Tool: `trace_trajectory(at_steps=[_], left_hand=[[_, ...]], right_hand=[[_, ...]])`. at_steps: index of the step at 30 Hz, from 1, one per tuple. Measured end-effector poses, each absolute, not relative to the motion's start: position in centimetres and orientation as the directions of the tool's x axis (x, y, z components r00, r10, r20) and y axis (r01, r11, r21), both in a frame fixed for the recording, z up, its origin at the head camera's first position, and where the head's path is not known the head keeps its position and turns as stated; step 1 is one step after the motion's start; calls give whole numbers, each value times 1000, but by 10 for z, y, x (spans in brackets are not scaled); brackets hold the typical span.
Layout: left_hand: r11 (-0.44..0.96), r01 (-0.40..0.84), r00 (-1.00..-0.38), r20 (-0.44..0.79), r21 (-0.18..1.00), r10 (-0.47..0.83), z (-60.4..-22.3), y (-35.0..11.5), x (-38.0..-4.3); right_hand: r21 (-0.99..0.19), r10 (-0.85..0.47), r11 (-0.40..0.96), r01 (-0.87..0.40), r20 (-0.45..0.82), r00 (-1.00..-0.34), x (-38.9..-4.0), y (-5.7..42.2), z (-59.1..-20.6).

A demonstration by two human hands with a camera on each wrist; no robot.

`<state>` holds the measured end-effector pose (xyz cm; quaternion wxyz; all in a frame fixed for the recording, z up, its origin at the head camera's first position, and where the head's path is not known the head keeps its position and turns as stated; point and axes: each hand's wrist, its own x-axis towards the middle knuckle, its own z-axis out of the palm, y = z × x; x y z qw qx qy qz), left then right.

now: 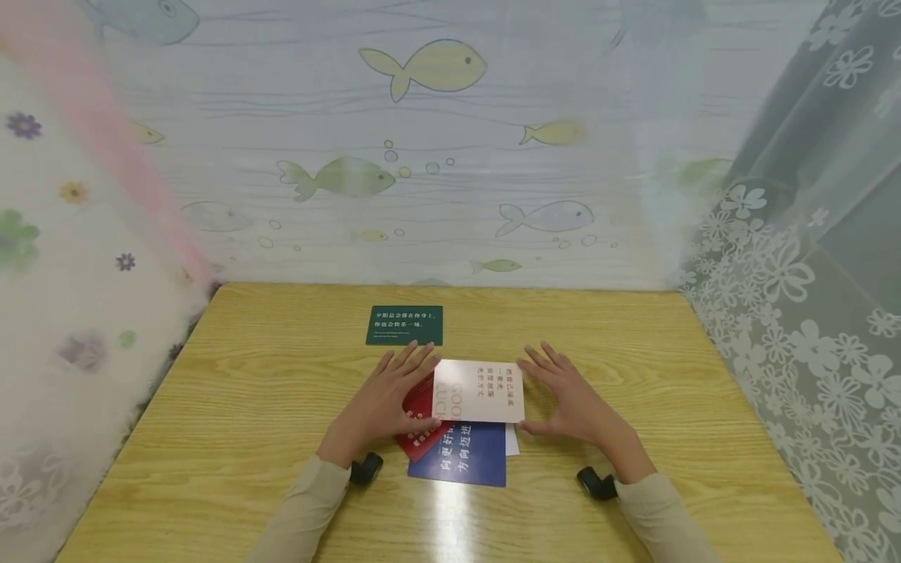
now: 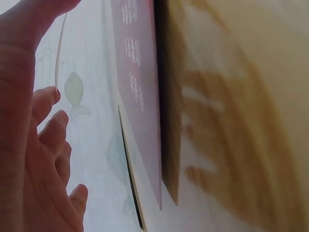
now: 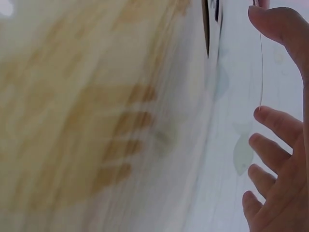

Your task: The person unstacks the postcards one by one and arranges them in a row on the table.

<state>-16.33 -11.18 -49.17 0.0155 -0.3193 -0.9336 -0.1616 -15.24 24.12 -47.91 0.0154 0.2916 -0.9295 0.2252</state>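
A white card with red lettering (image 1: pixel 479 391) is held level above the table, its short ends between the two hands. The left hand (image 1: pixel 383 399) grips the left end, thumb at the near corner and index finger at the far one. At the opposite end the right hand (image 1: pixel 573 403) does likewise, its other fingers spread. In both wrist views the card shows as a thin edge. Underneath lie a red card (image 1: pixel 417 422), partly covered, a blue card with white characters (image 1: pixel 457 461), and the corner of a white card (image 1: pixel 512 442).
Beyond the left hand a dark green card (image 1: pixel 404 324) lies on the wooden table (image 1: pixel 267 375). Fish-print curtain (image 1: pixel 450 219) hangs behind the table's far edge, with lace curtain (image 1: pixel 795 274) along the right. A black wrist device (image 1: pixel 597 483) is at the right wrist.
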Motion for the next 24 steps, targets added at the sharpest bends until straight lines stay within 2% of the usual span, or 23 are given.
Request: trace_trajectory(at_steps=[7, 24], left_hand=[[727, 610, -787, 138, 314, 601, -488, -110, -170], [727, 600, -792, 119, 334, 599, -493, -109, -190]], right_hand=[[-395, -539, 731, -556, 165, -826, -160, 242, -480], [-452, -509, 742, -495, 101, -855, -174, 242, -480]])
